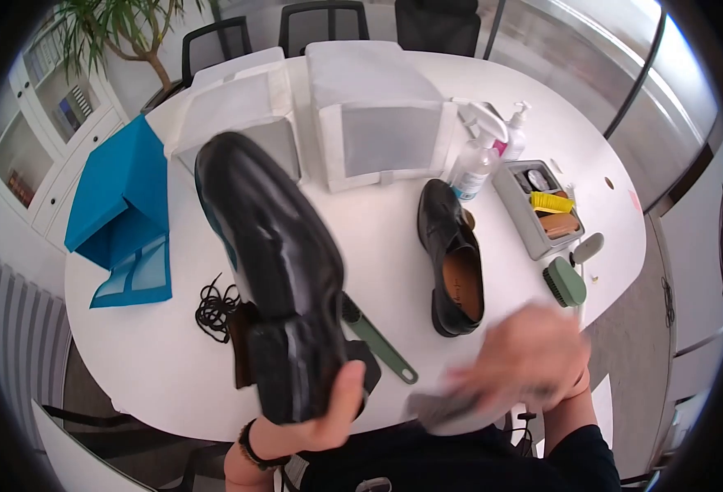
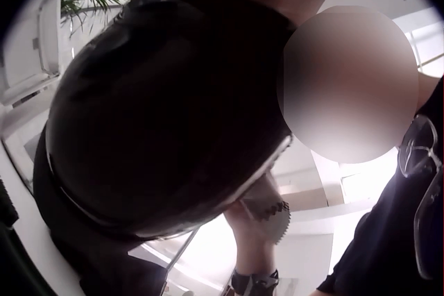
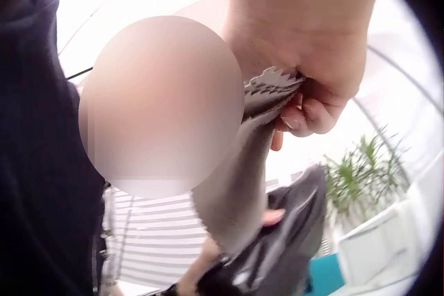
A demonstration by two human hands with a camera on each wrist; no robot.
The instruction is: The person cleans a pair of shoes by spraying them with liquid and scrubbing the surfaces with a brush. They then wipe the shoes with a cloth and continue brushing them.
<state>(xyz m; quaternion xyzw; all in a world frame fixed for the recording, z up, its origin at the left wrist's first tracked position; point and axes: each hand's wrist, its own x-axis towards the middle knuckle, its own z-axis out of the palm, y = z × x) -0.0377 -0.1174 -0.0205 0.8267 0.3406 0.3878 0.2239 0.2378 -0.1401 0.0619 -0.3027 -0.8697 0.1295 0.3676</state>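
My left hand point(image 1: 334, 422) grips a black leather shoe point(image 1: 275, 246) at its heel end, lifted over the table with toe up and away and sole towards my head. Close up in the left wrist view, the shoe's glossy black surface point(image 2: 159, 122) fills much of the picture. A grey cloth point(image 3: 236, 178) with zigzag-cut edges hangs from my right hand point(image 1: 534, 353), pinched between curled fingers. In the head view that hand is blurred, to the right of the raised shoe and apart from it. The second black shoe point(image 1: 437, 238), without laces, stands upright on the table.
Beneath the raised shoe lie black laces point(image 1: 216, 310) and a green-handled brush point(image 1: 388, 354). To the right are a green brush point(image 1: 566, 281), a grey tray point(image 1: 534, 238) of supplies and a spray bottle point(image 1: 472, 164). White boxes point(image 1: 378, 78) and a teal box point(image 1: 124, 180) stand farther back.
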